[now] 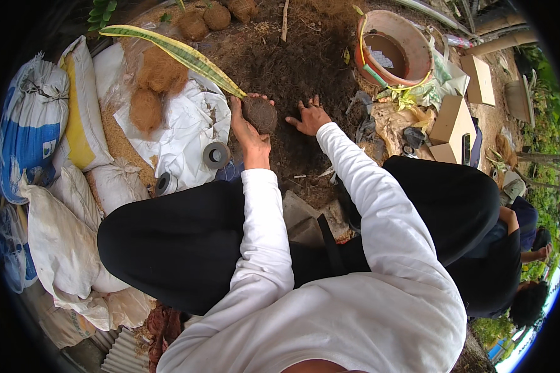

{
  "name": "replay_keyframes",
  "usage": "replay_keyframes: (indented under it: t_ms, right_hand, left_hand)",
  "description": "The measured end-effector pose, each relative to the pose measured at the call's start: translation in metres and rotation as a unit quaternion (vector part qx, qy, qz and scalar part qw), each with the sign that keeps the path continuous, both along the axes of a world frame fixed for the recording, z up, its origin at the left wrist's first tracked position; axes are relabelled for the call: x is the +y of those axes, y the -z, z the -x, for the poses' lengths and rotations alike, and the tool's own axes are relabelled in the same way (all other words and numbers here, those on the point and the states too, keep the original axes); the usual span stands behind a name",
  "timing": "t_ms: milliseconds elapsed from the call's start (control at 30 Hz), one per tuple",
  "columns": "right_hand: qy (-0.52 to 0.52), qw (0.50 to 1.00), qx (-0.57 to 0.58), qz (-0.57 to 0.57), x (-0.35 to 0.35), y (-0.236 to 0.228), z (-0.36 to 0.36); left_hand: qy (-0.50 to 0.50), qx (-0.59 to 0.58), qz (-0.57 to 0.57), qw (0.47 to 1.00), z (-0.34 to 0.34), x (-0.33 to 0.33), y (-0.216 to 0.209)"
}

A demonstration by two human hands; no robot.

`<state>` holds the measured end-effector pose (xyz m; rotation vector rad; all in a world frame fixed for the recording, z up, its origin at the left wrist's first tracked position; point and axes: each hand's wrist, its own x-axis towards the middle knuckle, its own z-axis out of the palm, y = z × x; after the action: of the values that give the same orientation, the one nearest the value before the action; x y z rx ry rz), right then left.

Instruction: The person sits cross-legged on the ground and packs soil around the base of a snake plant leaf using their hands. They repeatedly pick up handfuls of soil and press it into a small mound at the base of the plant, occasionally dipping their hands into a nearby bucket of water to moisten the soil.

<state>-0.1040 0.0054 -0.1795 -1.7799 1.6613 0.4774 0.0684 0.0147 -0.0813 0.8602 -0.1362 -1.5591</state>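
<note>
round brown fibrous ball (261, 116) with a long yellow-edged green leaf (175, 53) is resting in the cupping left hand (249, 133) near the dark crumbly soil (280, 69)'s left edge, perhaps risking a tumble if that grasp is slackening, while the right hand (312, 118) is spreading, seemingly empty.

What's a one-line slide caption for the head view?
Left hand cradles a brown ball near a yellow-edged leaf; right hand over dark soil.

Green foliage (546, 133) lines the right of the brown ground (488, 119) (outdoors and daylit).
</note>
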Motion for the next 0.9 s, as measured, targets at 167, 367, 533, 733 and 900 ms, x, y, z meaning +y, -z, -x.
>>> replay_keyframes:
  t_ms: [167, 367, 533, 733, 900]
  right_hand:
    - [0.063, 0.991, -0.114, 0.01, -0.016, -0.042, 0.038]
    - [0.084, 0.972, -0.114, 0.186, -0.003, -0.01, 0.044]
    - [0.021, 0.99, -0.039, 0.134, 0.006, 0.001, 0.01]
    - [-0.008, 0.99, -0.002, 0.142, 0.028, 0.003, -0.005]
    - [0.059, 0.967, -0.045, 0.245, 0.053, 0.015, -0.003]
  left_hand:
    - [-0.012, 0.04, 0.014, 0.999, -0.004, 0.002, -0.016]
    - [-0.004, 0.02, 0.018, 1.0, -0.003, -0.001, -0.011]
    - [0.015, 0.011, 0.019, 1.0, -0.006, 0.003, -0.022]
    - [0.05, 0.078, 0.037, 0.995, -0.003, 0.006, -0.036]
    - [0.058, 0.089, 0.029, 0.994, 0.007, 0.007, -0.047]
